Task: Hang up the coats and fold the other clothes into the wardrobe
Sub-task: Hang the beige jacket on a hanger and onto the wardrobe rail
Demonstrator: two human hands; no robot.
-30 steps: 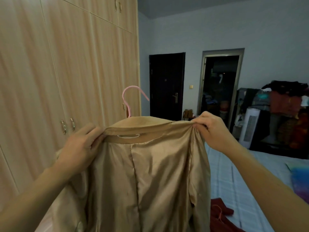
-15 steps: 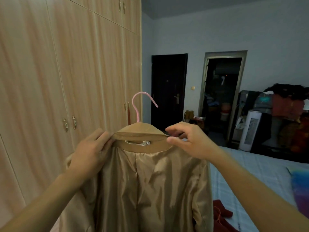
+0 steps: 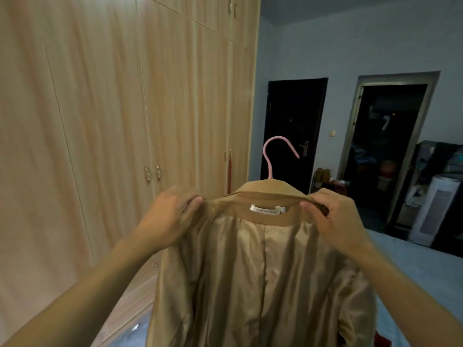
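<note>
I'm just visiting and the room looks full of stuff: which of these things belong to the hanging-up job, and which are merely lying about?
Part of the job:
- tan coat, gripped at the collar by left hand and right hand
- pink hanger inside it
- wardrobe, doors closed

Just lying about:
- white heater
- dark door
- bed

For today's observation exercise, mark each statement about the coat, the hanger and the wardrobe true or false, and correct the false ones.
1. Both hands grip the tan coat at its collar, left hand and right hand. True.
2. The hanger hook is blue. False: it is pink.
3. The wardrobe doors stand open. False: those in view are shut.
4. The coat's shiny lining faces the camera. True.
5. The hook already hangs on a rail. False: it sticks up free above the collar.
</note>
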